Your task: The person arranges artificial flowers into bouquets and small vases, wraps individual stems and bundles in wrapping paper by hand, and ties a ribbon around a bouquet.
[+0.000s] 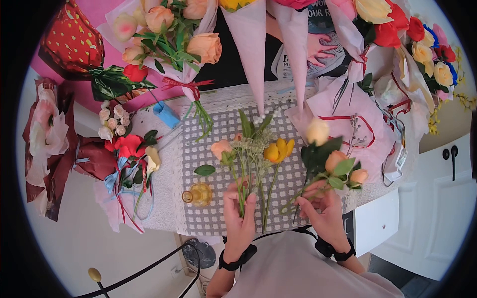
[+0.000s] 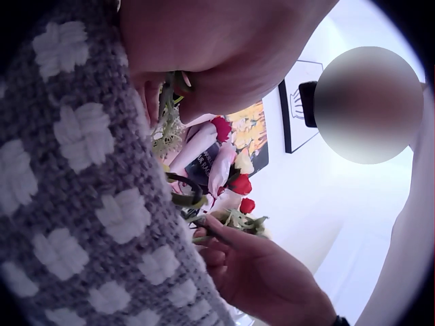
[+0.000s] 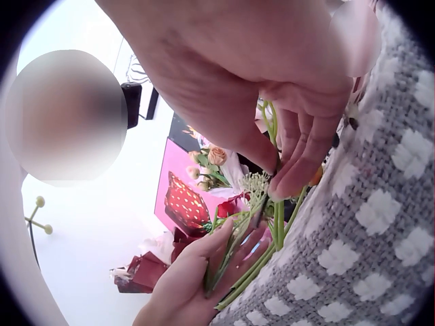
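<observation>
In the head view my left hand point(image 1: 239, 216) grips a bunch of green stems point(image 1: 242, 191) between thumb and fingers. A peach flower point(image 1: 221, 148) and sprays of small whitish filler flowers point(image 1: 251, 154) top that bunch. My right hand point(image 1: 324, 212) pinches thin stems of a spray with peach roses point(image 1: 335, 160), a cream rose point(image 1: 318, 131) and dark leaves. Between the hands a yellow tulip point(image 1: 279, 150) lies on the checked cloth, its stem running toward me. The right wrist view shows stems point(image 3: 238, 282) across the left palm, with the right fingertips point(image 3: 282, 187) close above.
An amber glass vase point(image 1: 198, 194) lies left of my left hand, near a loose leaf point(image 1: 204, 170). Wrapped bouquets point(image 1: 181, 54) and pink paper cones point(image 1: 248, 49) line the far side. Another person's hand point(image 1: 323, 49) rests there. Pink wrapping paper point(image 1: 343, 111) covers the right.
</observation>
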Available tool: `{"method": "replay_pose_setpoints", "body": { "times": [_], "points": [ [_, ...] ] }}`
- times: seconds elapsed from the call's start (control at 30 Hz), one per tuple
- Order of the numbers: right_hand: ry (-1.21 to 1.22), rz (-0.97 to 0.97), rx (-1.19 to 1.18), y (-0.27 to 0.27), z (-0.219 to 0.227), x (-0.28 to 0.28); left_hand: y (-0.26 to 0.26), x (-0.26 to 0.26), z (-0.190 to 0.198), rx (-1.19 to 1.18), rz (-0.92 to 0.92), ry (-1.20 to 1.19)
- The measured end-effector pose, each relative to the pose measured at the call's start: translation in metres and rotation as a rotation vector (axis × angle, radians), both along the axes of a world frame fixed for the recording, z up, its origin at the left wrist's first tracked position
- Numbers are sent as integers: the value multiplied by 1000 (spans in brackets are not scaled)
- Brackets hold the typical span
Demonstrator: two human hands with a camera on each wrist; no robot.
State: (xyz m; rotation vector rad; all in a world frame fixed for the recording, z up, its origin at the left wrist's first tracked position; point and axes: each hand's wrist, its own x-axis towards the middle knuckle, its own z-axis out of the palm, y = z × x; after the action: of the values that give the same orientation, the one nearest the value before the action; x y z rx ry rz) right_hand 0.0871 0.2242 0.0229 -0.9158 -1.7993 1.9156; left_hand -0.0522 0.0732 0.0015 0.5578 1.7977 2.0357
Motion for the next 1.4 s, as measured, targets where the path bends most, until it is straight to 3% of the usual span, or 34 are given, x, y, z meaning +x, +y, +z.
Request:
{"method": "replay_pose_setpoints", "body": {
  "times": [0.07,0.17,0.27,0.33,0.43,0.57,0.63,0.67,0.73,0.83,0.97,1.03,1.4],
  "points": [
    [-31,28,11,0,2,0,1,0,3,-82,89,165],
    [19,36,87,-1,5,-2,-7,-5,4,-115,74,283],
    [4,17,266,1,12,-6,-12,-7,4,-7,41,153],
    [-133,142,403,6,21,-7,-17,-11,0,-13,41,132],
    [-153,134,425,5,24,-10,-19,-14,1,-32,50,72],
    [-110,113,358,2,18,-8,-21,-17,2,-88,92,37],
    [13,-24,237,-2,19,-10,-20,-19,1,-76,103,42],
    [12,-24,236,-2,23,-9,-19,-19,1,-64,113,48],
    [98,-57,11,0,36,-6,-21,-19,-2,-43,108,10],
    [136,-42,-45,3,45,-4,-25,-19,-3,-15,94,-65],
    [21,55,44,10,34,-6,-23,-18,-3,-12,90,-36],
    [-84,200,216,11,27,-5,-24,-18,-4,13,79,-30],
    [-72,122,188,5,19,-6,-30,-14,-7,90,43,-16]
  ]
}}
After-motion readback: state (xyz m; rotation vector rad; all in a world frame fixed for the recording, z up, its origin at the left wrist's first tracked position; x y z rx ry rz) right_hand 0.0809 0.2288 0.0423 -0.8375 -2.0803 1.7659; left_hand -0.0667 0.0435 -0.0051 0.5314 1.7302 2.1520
